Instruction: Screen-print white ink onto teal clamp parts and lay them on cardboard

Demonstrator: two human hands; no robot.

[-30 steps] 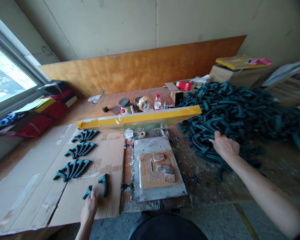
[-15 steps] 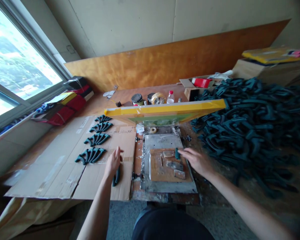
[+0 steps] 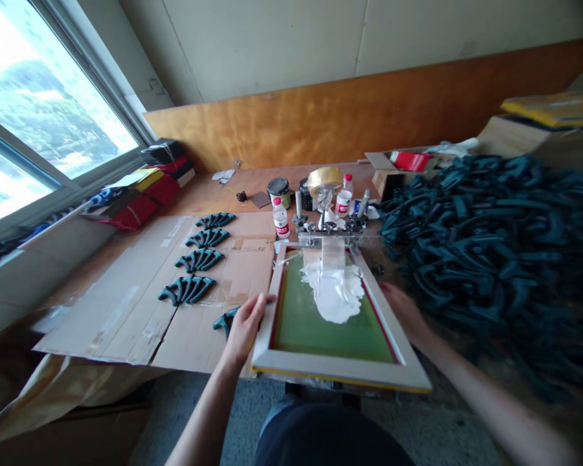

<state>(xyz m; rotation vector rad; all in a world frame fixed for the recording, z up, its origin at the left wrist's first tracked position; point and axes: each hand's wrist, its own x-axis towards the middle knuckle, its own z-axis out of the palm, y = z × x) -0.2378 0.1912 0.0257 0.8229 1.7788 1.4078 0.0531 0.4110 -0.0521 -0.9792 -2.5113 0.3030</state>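
Left hand [image 3: 247, 323] and blurry right hand [image 3: 407, 316] flank the screen-printing frame [image 3: 340, 367]; can't really tell if either's fingers are pinching it. White paste [image 3: 337, 304] sits on its green mesh [image 3: 315, 336].

Over here the frame [image 3: 340, 370] is off-white, edged below in yellow, with dark red lines [image 3: 392, 347] bordering a green mesh [image 3: 296, 327] and bright white paste [image 3: 337, 304]. The heaped pieces [image 3: 447, 226] look dark teal, the cardboard [image 3: 126, 278] plain tan, the back board [image 3: 320, 103] orange-brown with cloudy mottling; the nearer bottle [image 3: 282, 226] wears a red cap [image 3: 276, 201].
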